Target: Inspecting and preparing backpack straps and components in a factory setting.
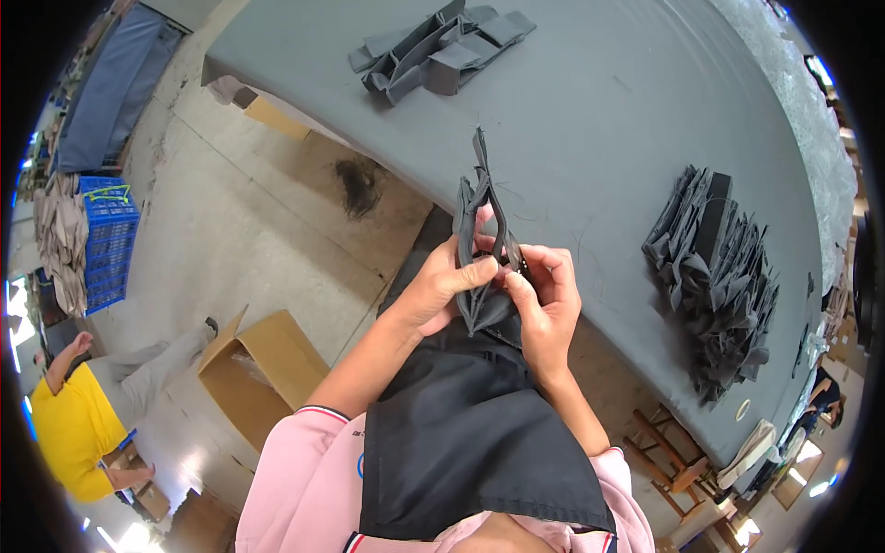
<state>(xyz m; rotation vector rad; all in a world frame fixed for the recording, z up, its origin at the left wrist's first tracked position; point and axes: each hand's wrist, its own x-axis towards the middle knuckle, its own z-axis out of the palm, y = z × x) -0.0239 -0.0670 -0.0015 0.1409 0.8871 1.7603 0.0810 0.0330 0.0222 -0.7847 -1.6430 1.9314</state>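
Note:
Just in front of my body, at the table's edge, my left hand point(444, 288) grips a dark grey sewn fabric piece point(467, 249). The piece is folded into narrow strips, and its tip points up and away from me. Close against it, my right hand point(546, 300) is closed, with thumb and fingers curled at the fabric's right side. Something small and dark point(525, 266) shows between those fingers; its kind is mostly hidden. Loose threads lie around the fabric on the table.
The grey-covered table point(590, 120) bears a folded stack of fabric pieces point(447, 51) at the far side and a large bundle of similar pieces point(714, 276) at right. An open cardboard box point(263, 369), a blue crate point(111, 244), a wooden stool point(668, 461) and a person in yellow point(78, 429) are around.

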